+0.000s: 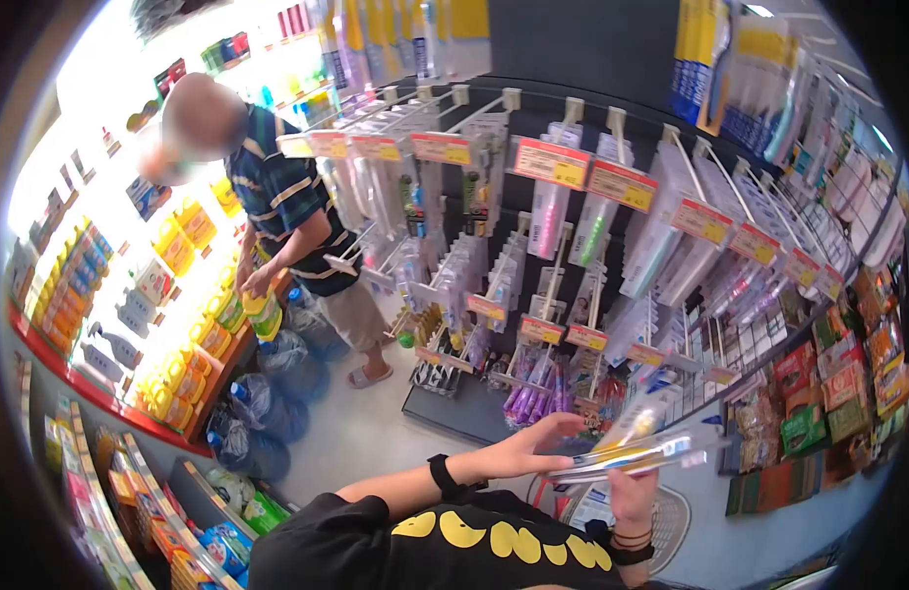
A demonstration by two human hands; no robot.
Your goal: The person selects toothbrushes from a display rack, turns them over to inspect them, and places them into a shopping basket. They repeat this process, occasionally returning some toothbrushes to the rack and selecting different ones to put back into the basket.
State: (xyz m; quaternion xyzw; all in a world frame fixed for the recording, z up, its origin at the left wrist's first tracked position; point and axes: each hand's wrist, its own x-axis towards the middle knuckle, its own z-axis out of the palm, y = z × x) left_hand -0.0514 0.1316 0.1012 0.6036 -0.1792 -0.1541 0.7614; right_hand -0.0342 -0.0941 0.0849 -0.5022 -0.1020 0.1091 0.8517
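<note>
Clear toothbrush packs with a yellow and blue print lie across in front of my chest, above the metal shopping basket. My right hand grips them from below, its fingers closed round the underside. At their left end, my left hand reaches in with fingers apart, the lower fingertips right at the plastic edge. Just beyond my hands, purple packs hang low on the rack. Dark bands circle both my wrists.
A pegboard rack of hanging toothbrushes with price tags stands ahead. At left, a person holds a yellow bottle by lit shelves. Large blue water bottles stand on the floor. Bagged goods hang at right; part of a shopping basket shows below.
</note>
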